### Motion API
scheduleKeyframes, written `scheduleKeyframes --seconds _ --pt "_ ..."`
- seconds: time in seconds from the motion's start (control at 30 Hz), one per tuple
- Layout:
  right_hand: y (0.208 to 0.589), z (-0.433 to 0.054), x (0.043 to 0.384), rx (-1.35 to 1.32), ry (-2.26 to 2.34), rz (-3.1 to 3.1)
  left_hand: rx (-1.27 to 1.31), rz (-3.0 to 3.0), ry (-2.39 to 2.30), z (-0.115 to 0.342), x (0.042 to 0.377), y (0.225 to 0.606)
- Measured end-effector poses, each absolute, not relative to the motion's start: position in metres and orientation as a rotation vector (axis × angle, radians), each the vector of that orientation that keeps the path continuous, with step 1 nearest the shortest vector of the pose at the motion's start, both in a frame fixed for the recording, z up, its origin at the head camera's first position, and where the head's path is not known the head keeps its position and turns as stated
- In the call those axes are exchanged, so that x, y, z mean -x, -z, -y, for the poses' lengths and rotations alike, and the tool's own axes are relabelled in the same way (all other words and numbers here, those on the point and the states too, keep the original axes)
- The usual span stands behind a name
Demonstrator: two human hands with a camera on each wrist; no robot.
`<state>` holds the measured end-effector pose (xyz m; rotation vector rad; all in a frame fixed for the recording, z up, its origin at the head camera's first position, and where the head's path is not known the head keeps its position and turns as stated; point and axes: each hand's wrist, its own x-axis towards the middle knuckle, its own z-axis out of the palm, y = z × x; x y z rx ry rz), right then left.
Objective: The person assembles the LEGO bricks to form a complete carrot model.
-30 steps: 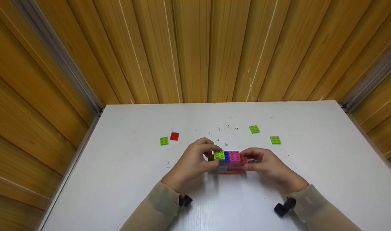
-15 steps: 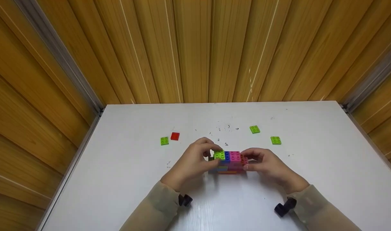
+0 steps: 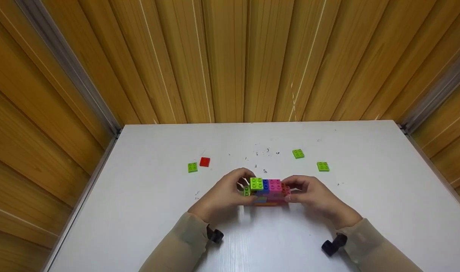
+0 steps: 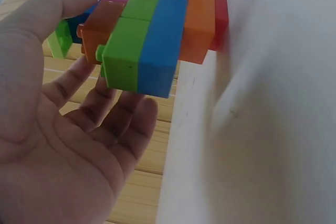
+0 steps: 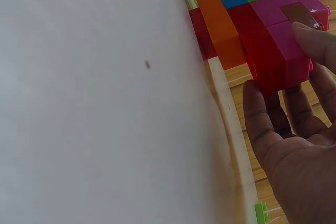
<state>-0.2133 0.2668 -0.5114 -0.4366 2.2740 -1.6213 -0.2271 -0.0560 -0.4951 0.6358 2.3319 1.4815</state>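
Observation:
A built-up block of colourful toy building bricks [image 3: 274, 186] stands on the white table, low red and orange layers at its bottom. At its upper left sits a thin lime brick [image 3: 256, 183], jutting out past a blue brick [image 3: 266, 184]. My left hand [image 3: 223, 193] holds the left end, thumb in front and fingers behind; the left wrist view shows the thumb tip by the blue brick, above a brown brick [image 4: 102, 27] and a green brick [image 4: 125, 56]. On the right end, my right hand [image 3: 317, 194] grips pink and red bricks [image 5: 268, 45] between thumb and fingers.
Left of the block lie a loose lime brick [image 3: 192, 167] and a red tile [image 3: 204, 162]. Two more lime bricks, one farther back [image 3: 298, 153] and one nearer [image 3: 323, 166], lie at the right. Wood-patterned panels [image 3: 230, 60] rise behind the table [image 3: 147, 151].
My left fingers have come off the lime brick on top and moved down to the block's left side, baring that brick and a green one below. My right hand keeps its grip.

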Motion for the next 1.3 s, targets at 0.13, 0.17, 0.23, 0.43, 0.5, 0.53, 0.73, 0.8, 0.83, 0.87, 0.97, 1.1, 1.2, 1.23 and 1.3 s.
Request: scheduleKeyframes --seconds 0.13,0.17,0.23,0.43,0.5,0.53,0.73,0.8,0.83,0.87,0.97,1.1,1.2,1.23,1.3 --pt "0.511 -0.267 0.214 0.439 1.615 -2.275 -0.585 -2.325 -1.464 0.056 0.228 0.499" --pt "0.511 -0.267 0.214 0.443 1.611 -2.278 -0.585 -2.326 -1.464 0.056 0.228 0.5" --pt "0.512 -0.267 0.214 0.462 1.612 -2.279 -0.591 -2.332 -1.46 0.055 0.228 0.501" --pt "0.515 -0.269 0.217 0.519 1.641 -2.242 -0.608 -2.334 -1.463 0.055 0.227 0.502" --pt "0.514 -0.27 0.218 0.522 1.621 -2.253 -0.613 -2.336 -1.461 0.055 0.227 0.502" --pt "0.514 -0.271 0.218 0.523 1.612 -2.258 -0.616 -2.337 -1.462 0.055 0.227 0.502" --pt "0.509 -0.281 0.222 0.475 1.626 -2.247 -0.615 -2.341 -1.459 0.054 0.226 0.502" --pt "0.505 -0.286 0.223 0.425 1.668 -2.246 -0.617 -2.345 -1.454 0.054 0.226 0.502" --pt "0.503 -0.288 0.224 0.398 1.689 -2.255 -0.621 -2.347 -1.454 0.054 0.227 0.502" --pt "0.501 -0.291 0.225 0.368 1.712 -2.266 -0.626 -2.351 -1.452 0.055 0.227 0.502" --pt "0.495 -0.301 0.23 0.258 1.783 -2.307 -0.625 -2.358 -1.447 0.055 0.227 0.502" --pt "0.492 -0.318 0.238 0.106 1.868 -2.339 -0.623 -2.36 -1.442 0.055 0.228 0.503" --pt "0.492 -0.33 0.243 0.021 1.904 -2.344 -0.62 -2.356 -1.445 0.055 0.228 0.504" --pt "0.492 -0.334 0.244 -0.007 1.916 -2.342 -0.618 -2.354 -1.447 0.055 0.228 0.503" --pt "0.493 -0.341 0.247 -0.058 1.906 -2.364 -0.612 -2.353 -1.45 0.055 0.227 0.503"
